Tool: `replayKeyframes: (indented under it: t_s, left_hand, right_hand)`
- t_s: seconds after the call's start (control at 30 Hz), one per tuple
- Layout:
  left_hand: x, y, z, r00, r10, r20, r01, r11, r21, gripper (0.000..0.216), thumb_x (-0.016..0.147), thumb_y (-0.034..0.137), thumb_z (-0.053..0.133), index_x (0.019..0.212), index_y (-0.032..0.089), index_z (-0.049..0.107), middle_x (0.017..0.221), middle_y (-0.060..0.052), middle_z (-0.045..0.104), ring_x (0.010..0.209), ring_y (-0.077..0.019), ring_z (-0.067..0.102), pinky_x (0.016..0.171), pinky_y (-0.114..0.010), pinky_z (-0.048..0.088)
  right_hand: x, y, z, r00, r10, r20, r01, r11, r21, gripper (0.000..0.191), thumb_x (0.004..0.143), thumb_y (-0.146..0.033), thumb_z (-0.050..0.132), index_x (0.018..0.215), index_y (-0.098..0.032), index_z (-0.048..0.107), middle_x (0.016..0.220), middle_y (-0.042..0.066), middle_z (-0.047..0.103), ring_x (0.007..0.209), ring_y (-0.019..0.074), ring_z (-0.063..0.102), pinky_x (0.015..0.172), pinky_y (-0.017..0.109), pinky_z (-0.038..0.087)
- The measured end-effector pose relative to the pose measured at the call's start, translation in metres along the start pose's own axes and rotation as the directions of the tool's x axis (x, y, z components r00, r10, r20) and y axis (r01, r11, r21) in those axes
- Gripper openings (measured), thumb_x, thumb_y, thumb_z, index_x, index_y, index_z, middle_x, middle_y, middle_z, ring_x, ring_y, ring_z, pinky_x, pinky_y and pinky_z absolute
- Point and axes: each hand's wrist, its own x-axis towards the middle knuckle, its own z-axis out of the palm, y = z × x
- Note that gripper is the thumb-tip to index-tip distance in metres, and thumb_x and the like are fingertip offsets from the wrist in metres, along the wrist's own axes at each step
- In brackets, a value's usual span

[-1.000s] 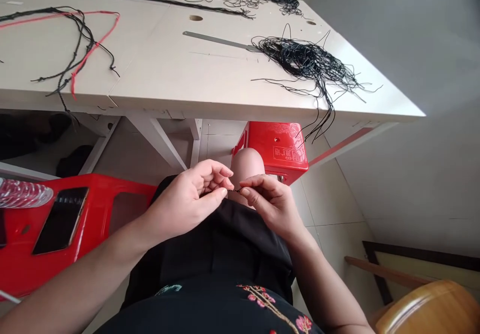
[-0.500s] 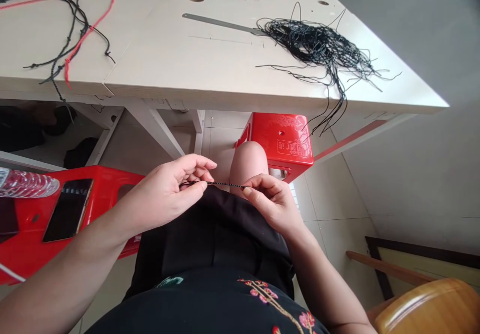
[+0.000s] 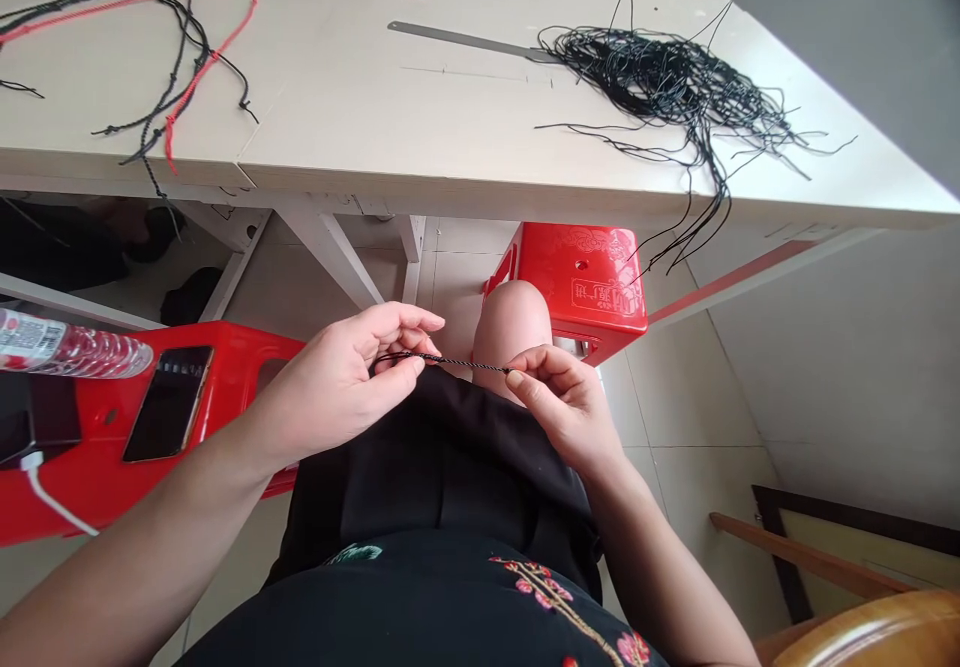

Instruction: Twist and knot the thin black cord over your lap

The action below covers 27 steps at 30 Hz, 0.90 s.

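Twisted black cord (image 3: 442,360), held level: one end pinched at 9 o'clock by left hand (image 3: 337,377), the other at 3 o'clock by right hand (image 3: 562,407), both gripping between thumb and fingertips. Cord ends hidden inside the fingers. Loose black cords (image 3: 675,77) lie on white table (image 3: 322,117) at 1 o'clock.

Free room lies at 12 o'clock from the left hand (image 3: 334,387) and right hand (image 3: 562,412), up to the bench (image 3: 375,172) edge. A bare knee (image 3: 511,332) rises near 12, a red stool (image 3: 97,457) blocks 9 o'clock, and a second red stool (image 3: 581,292) blocks 1 o'clock.
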Motion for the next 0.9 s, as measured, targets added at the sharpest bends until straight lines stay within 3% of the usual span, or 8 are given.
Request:
replayKeyframes:
  t_s: [0.27,0.6,0.9]
  left_hand:
    - [0.001,-0.003,0.005,0.999,0.015,0.045,-0.015,1.000,0.006,0.028,0.077,0.031,0.061,0.103,0.023,0.063,0.089,-0.002,0.066,0.080,-0.0151,0.062,0.070,-0.025,0.053]
    - [0.004,0.018,0.026,0.988,0.129,0.086,-0.133,0.990,0.040,0.016,0.077,0.030,0.060,0.088,0.023,0.070,0.076,0.002,0.061,0.063,-0.0091,0.056,0.054,-0.018,0.047]
    - [0.004,0.017,0.028,0.979,0.196,0.058,-0.202,0.970,0.133,0.009,0.076,0.022,0.056,0.073,0.019,0.064,0.072,0.002,0.060,0.064,-0.0094,0.054,0.058,-0.019,0.046]
  right_hand:
    - [-0.003,-0.006,0.002,1.000,0.003,-0.001,-0.003,0.998,0.065,0.011,0.075,-0.027,0.060,0.071,-0.017,0.058,0.052,-0.005,0.047,0.046,0.0058,0.038,0.044,0.019,0.032]
    - [-0.008,-0.013,0.010,0.990,-0.030,0.140,0.017,0.996,0.087,0.014,0.081,-0.028,0.057,0.073,-0.018,0.056,0.060,-0.004,0.050,0.054,0.0064,0.041,0.050,0.019,0.036]
    - [-0.007,-0.013,0.010,0.988,0.037,0.148,-0.048,0.996,0.074,0.018,0.080,-0.033,0.059,0.073,-0.017,0.056,0.058,-0.004,0.051,0.052,0.0064,0.043,0.047,0.019,0.036]
